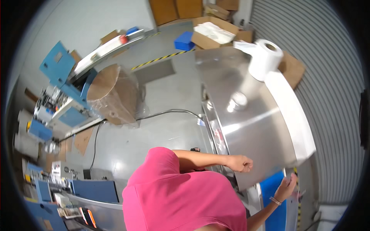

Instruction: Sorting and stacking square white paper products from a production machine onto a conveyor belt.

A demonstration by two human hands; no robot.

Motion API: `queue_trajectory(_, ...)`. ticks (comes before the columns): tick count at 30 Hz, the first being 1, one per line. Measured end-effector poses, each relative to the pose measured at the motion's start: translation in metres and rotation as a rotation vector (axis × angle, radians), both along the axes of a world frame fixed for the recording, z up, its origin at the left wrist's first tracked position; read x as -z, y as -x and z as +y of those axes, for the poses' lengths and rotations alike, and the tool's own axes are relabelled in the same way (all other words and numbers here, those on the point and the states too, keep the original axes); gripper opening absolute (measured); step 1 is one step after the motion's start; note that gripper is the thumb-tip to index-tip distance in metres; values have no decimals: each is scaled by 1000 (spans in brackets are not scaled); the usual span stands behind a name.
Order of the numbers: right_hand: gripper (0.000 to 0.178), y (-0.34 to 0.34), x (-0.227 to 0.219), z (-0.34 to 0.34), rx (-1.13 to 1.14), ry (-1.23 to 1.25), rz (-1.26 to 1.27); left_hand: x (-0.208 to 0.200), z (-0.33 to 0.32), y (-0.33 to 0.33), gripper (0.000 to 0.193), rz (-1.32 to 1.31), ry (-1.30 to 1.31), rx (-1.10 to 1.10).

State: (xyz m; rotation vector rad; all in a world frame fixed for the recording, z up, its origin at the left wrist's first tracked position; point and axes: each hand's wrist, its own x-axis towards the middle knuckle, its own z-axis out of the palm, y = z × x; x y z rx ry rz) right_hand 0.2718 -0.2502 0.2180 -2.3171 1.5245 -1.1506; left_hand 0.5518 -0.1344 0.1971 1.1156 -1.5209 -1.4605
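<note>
My left hand is curled closed over the near end of a steel table; whatever its fingers may hold is hidden. Farther to the right, my right hand, with a band at the wrist, hovers by the edge of a blue conveyor belt. Its fingers are apart and nothing shows in them. On the table stands a small white round container or roll, blurred by glare. Beyond it a big white roll stands on end, a loose flap at its side.
A long white strip lines the table's right edge beside a ribbed grey shutter. Behind are an open carton and a blue box. To the left stand a bagged brown drum, a black cable and blue machines.
</note>
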Motion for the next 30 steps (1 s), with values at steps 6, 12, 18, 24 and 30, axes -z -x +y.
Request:
queue_trajectory(6, 32, -158, 5, -11, -208, -706, -435, -10, 39, -118, 25, 25, -22, -605)
queue_trajectory(12, 32, -234, 28, -39, -536, -28, 368, -27, 7, -224, 68, -187, -211, -694)
queue_trajectory(18, 65, -288, -15, -51, -725, -979, -1325, -49, -16, -278, 71, 365, 35, -475)
queue_trajectory(24, 59, -201, -10, -76, -613, -760, -2100, -49, -86, -217, 66, -580, 206, -424)
queue_trajectory(30, 26, -137, 17, -93, -470, -918, -1940, 0, -109, -203, 73, -1274, 387, -289)
